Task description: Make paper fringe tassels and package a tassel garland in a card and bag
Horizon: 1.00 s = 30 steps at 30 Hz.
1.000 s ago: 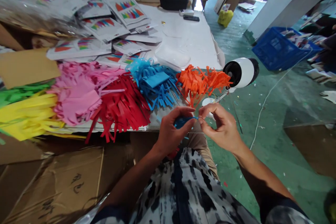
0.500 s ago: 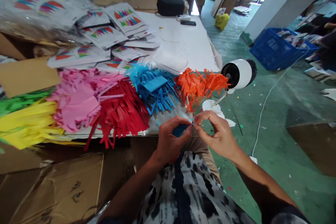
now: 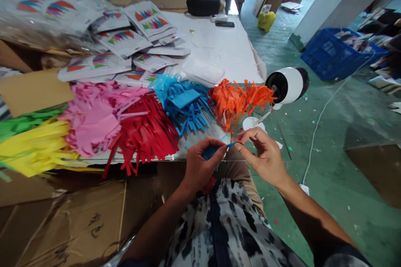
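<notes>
A small blue paper piece [image 3: 210,151] is held in the air just in front of the near edge of the table [image 3: 225,50], above the person's lap. It is gripped by the left hand [image 3: 200,164], whose fingers are curled closed around its bulk, thumb on top, palm turned inward. A thin blue tip of the piece is pinched between the thumb and forefinger of the right hand [image 3: 266,156]; the other fingers of that hand are loosely bent and the wrist is cocked upward. Both forearms are angled in from below so that the hands meet.

Just beyond the hands, an orange fringe pile [image 3: 238,98] and a blue fringe pile [image 3: 184,104] are laid at the table edge, with a red fringe pile [image 3: 147,129] and a pink fringe pile [image 3: 94,121] further left. A white fan [image 3: 286,85] is seen beside the table's corner.

Compared with half a second ago, the hands are set slightly further apart, and a short stretch of blue strip is now shown between them. The grip of both hands is unchanged.
</notes>
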Tool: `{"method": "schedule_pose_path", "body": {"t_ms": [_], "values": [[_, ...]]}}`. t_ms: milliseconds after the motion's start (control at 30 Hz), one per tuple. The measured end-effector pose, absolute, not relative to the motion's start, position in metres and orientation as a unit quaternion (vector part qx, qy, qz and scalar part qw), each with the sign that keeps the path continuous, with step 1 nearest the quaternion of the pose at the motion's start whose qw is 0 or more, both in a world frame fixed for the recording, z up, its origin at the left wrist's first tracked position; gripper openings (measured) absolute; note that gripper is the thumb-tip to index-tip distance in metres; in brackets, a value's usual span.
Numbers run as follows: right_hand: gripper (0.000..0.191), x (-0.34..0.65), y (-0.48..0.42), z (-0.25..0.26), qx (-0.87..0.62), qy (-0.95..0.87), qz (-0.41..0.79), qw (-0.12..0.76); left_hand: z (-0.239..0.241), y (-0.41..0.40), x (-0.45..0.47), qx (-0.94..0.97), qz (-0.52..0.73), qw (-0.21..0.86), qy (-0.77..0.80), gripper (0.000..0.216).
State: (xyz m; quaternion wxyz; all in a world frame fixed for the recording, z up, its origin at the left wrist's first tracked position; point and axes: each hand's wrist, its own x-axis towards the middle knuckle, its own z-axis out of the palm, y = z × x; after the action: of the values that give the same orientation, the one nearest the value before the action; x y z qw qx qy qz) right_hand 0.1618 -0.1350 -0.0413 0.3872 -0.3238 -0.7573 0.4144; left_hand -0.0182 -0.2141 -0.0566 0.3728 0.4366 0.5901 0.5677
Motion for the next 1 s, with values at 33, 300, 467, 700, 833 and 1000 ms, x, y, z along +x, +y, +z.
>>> {"method": "schedule_pose_path", "body": {"t_ms": [33,300,467,700,833,1000], "values": [[0.011,0.161,-0.136,-0.042,-0.327,-0.755,0.415,0.389,-0.057,-0.213,-0.016,0.427,0.573,0.380,0.588,0.020],[0.014,0.156,-0.142,-0.043,-0.320,-0.773,0.389,0.387,-0.059,-0.209,-0.004,0.403,0.602,0.383,0.573,0.019],[0.008,0.159,-0.135,-0.039,-0.333,-0.755,0.406,0.394,-0.061,-0.209,-0.008,0.417,0.591,0.394,0.567,0.024],[0.016,0.162,-0.127,-0.030,-0.310,-0.796,0.397,0.336,-0.058,-0.205,-0.018,0.568,0.506,0.349,0.547,0.022],[0.014,0.161,-0.120,-0.028,-0.337,-0.755,0.410,0.386,-0.058,-0.205,-0.021,0.549,0.493,0.388,0.553,0.035],[0.018,0.147,-0.105,-0.033,-0.314,-0.719,0.520,0.338,-0.067,-0.197,-0.027,0.490,0.507,0.441,0.555,0.040]]}}
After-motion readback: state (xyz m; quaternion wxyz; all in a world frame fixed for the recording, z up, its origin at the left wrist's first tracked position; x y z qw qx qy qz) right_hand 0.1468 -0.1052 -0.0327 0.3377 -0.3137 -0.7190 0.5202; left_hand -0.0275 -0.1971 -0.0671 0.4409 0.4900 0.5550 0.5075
